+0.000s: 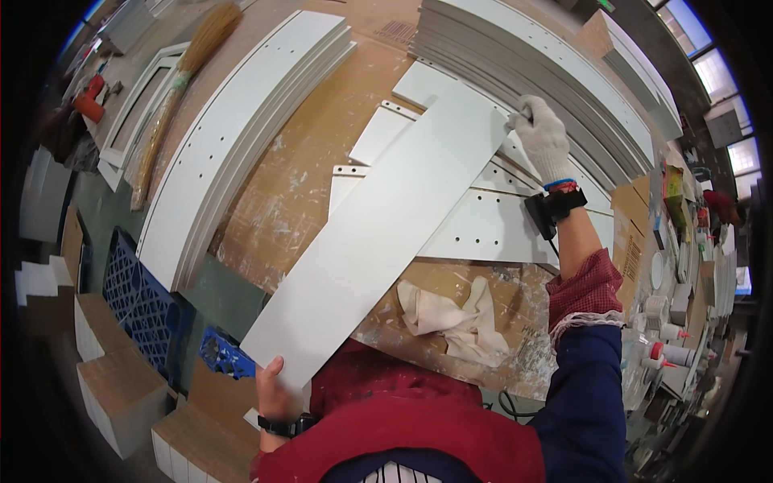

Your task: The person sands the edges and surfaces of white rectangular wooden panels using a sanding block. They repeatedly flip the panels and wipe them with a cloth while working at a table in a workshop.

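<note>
A long plain white board (378, 217) lies slantwise in front of me, its near end close to my body. My bare left hand (278, 393) grips that near end, thumb on the edge and the other fingers hidden beneath. Beside the board's far right edge is my right hand (541, 137), in a white knit glove, its fingers curled closed. Whatever they hold, if anything, is too small to make out. Under the long board rest several white panels (483, 221) with drilled holes. A crumpled cream cloth (459, 318) lies on the cardboard-covered table (274, 177).
White board stacks stand at the left (233, 137) and far right (547, 64). A straw broom (181, 88) leans beyond the left stack. Lower left are a blue plastic crate (145, 298) and boxes (121, 394). Red-capped bottles (656, 354) crowd the right side.
</note>
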### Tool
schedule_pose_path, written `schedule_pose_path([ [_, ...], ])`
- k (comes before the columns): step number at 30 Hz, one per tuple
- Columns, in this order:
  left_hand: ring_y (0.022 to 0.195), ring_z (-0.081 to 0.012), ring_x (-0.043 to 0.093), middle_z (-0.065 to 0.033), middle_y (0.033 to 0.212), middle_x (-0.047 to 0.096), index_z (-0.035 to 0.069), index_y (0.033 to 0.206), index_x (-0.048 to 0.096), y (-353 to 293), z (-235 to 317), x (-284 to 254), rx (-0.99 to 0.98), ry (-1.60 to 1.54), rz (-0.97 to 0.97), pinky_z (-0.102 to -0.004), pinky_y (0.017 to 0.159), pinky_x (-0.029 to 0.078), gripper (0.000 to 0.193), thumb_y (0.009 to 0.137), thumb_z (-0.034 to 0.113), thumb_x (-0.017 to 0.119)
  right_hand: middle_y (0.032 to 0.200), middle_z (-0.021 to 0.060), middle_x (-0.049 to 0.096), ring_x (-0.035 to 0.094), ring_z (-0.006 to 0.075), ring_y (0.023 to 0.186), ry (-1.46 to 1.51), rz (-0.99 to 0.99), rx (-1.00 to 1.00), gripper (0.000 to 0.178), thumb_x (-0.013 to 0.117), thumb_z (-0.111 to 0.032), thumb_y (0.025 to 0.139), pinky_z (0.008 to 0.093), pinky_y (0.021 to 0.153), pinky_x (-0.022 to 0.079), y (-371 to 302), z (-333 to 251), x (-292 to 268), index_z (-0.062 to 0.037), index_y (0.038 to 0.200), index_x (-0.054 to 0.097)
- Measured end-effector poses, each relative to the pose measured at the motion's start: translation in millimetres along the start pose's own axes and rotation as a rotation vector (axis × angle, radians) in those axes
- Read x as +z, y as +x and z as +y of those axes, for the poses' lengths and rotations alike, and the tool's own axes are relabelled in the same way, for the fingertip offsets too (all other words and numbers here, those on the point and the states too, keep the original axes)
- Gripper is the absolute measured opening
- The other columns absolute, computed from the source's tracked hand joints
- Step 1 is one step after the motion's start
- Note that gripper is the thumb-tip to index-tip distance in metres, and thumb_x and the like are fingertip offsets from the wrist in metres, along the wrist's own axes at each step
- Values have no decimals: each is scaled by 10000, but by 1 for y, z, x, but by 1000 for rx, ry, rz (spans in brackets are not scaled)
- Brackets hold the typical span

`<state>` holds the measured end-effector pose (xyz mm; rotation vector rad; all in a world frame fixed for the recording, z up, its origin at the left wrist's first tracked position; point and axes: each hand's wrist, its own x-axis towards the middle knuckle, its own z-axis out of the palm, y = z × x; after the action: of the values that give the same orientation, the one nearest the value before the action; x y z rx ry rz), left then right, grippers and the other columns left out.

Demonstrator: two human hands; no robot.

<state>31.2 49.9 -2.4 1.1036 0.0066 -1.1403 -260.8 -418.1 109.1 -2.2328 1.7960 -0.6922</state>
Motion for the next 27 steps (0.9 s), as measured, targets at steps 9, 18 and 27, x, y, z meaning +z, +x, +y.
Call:
schedule_pose_path([
  [9,1072,-226,557,-126,1197,540,-20,1275,413,2,12,2,-115,-44,-113,-347,909,464,485,852,144,585,947,62,579,561,105,768,570,-130,-17,277,609,-148,876,225,632,472,-24,22,-15,0,1102,549],
  [18,1236,-239,427,-133,1351,420,-1,1352,322,2,8,-2,-117,-320,-293,-373,1039,347,554,957,377,410,1001,79,553,590,145,834,865,-464,-35,263,590,-84,873,262,661,502,-145,-78,-21,13,1110,533],
  [27,1192,-252,474,-142,1311,458,5,1341,340,6,10,9,-128,-310,-440,-392,1010,383,533,913,262,526,911,79,539,542,129,716,827,-636,81,350,543,34,827,233,577,454,-240,-100,-44,22,1171,479],
])
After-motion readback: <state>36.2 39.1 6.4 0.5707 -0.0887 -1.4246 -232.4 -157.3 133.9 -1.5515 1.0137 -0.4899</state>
